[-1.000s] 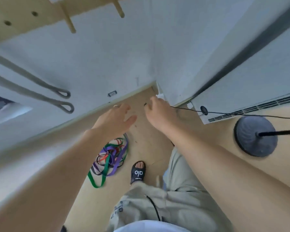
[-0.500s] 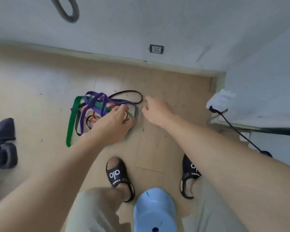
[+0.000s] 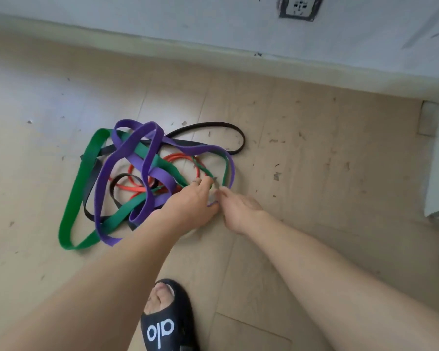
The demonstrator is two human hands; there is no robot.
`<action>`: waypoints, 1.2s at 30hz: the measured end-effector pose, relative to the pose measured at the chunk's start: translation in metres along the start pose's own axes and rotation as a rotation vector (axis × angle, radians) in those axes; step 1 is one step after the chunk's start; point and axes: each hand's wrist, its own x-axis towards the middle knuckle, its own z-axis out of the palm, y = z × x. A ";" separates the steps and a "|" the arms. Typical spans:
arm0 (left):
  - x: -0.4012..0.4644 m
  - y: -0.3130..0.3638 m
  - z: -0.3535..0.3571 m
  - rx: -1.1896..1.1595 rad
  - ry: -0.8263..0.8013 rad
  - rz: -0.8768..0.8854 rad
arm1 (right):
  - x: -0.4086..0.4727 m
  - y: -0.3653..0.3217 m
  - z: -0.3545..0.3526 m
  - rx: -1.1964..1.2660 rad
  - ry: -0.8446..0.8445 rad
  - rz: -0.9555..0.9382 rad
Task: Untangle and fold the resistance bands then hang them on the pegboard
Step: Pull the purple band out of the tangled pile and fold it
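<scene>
Bands: a tangled heap of resistance bands lies on the wooden floor (image 3: 314, 148), near the wall (image 3: 213, 21).
Green band (image 3: 79, 188): the widest loop, on the left edge of the heap, running down toward the near side.
Purple band (image 3: 127, 153): laid over the green one, its thin far loop curving round to the right side of the heap, by both hands.
Black band (image 3: 221, 125): its narrow loop sticks out at the far right of the heap.
Red band (image 3: 137, 188): thin, in the middle, under the others.
Left hand (image 3: 190, 201): at the near right edge of the heap, resting on the bands, fingers curled down; they seem to pinch a thin strand, though blur hides which one.
Right hand (image 3: 238, 211): just beside the left, fingertips meeting it at the purple loop; whether it grips anything I cannot tell.
Sandal (image 3: 167, 323): black, on the floor near the bottom edge, apart from the heap.
Socket (image 3: 299, 6): on the wall, far side.
</scene>
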 end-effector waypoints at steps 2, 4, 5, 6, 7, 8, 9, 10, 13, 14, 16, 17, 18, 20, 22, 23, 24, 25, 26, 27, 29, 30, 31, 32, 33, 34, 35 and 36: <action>0.009 -0.008 0.008 0.012 -0.002 0.004 | 0.009 -0.002 0.010 -0.064 -0.012 0.019; 0.009 -0.015 0.013 0.010 -0.015 0.003 | 0.012 -0.003 0.014 -0.111 0.018 0.032; 0.006 -0.018 0.014 0.006 -0.019 0.002 | 0.010 -0.003 0.013 -0.116 0.047 0.033; 0.002 -0.020 0.013 0.009 -0.018 0.000 | 0.008 -0.004 0.009 -0.103 0.077 0.033; -0.002 -0.022 0.013 0.013 -0.009 0.005 | 0.003 -0.006 0.004 -0.071 0.104 0.031; -0.007 -0.023 0.010 0.018 -0.003 0.012 | -0.004 -0.008 -0.004 -0.028 0.128 0.030; -0.013 -0.022 0.006 0.016 0.003 0.023 | -0.012 -0.012 -0.012 0.018 0.155 0.029; -0.020 -0.020 0.000 0.011 0.009 0.030 | -0.022 -0.015 -0.021 0.059 0.182 0.023; -0.046 -0.007 -0.023 0.006 0.046 0.080 | -0.053 -0.027 -0.046 0.117 0.270 -0.018; -0.056 -0.001 -0.031 0.016 0.061 0.096 | -0.065 -0.031 -0.055 0.125 0.300 -0.031; -0.075 0.008 -0.046 -0.007 0.114 0.136 | -0.091 -0.040 -0.072 0.149 0.373 -0.057; -0.083 0.011 -0.053 -0.042 0.153 0.155 | -0.104 -0.045 -0.080 0.170 0.414 -0.073; -0.093 0.014 -0.058 -0.078 0.185 0.173 | -0.117 -0.050 -0.087 0.189 0.453 -0.091; -0.116 0.019 -0.065 -0.145 0.238 0.241 | -0.142 -0.061 -0.097 0.220 0.537 -0.144; -0.136 0.023 -0.072 -0.195 0.283 0.325 | -0.167 -0.069 -0.106 0.271 0.621 -0.190; -0.145 0.025 -0.075 -0.217 0.301 0.363 | -0.179 -0.072 -0.111 0.306 0.661 -0.204; -0.156 0.027 -0.079 -0.246 0.317 0.391 | -0.191 -0.074 -0.116 0.341 0.697 -0.212; -0.167 0.029 -0.083 -0.288 0.331 0.407 | -0.202 -0.075 -0.120 0.377 0.731 -0.220; -0.178 0.032 -0.086 -0.340 0.339 0.416 | -0.212 -0.077 -0.125 0.419 0.765 -0.235; -0.187 0.034 -0.088 -0.387 0.348 0.423 | -0.222 -0.080 -0.129 0.458 0.793 -0.257; -0.203 0.038 -0.088 -0.448 0.362 0.454 | -0.239 -0.086 -0.137 0.492 0.835 -0.297; -0.209 0.040 -0.086 -0.472 0.361 0.465 | -0.244 -0.089 -0.141 0.481 0.852 -0.309; -0.214 0.040 -0.085 -0.496 0.361 0.474 | -0.250 -0.091 -0.144 0.461 0.864 -0.318; -0.217 0.040 -0.084 -0.517 0.360 0.486 | -0.254 -0.091 -0.148 0.438 0.873 -0.319; -0.219 0.038 -0.085 -0.526 0.353 0.487 | -0.258 -0.089 -0.150 0.416 0.878 -0.316; -0.221 0.036 -0.086 -0.517 0.345 0.476 | -0.260 -0.085 -0.152 0.402 0.879 -0.309; -0.224 0.036 -0.088 -0.487 0.335 0.463 | -0.261 -0.080 -0.152 0.400 0.873 -0.302; -0.225 0.035 -0.090 -0.451 0.323 0.456 | -0.261 -0.074 -0.150 0.408 0.861 -0.294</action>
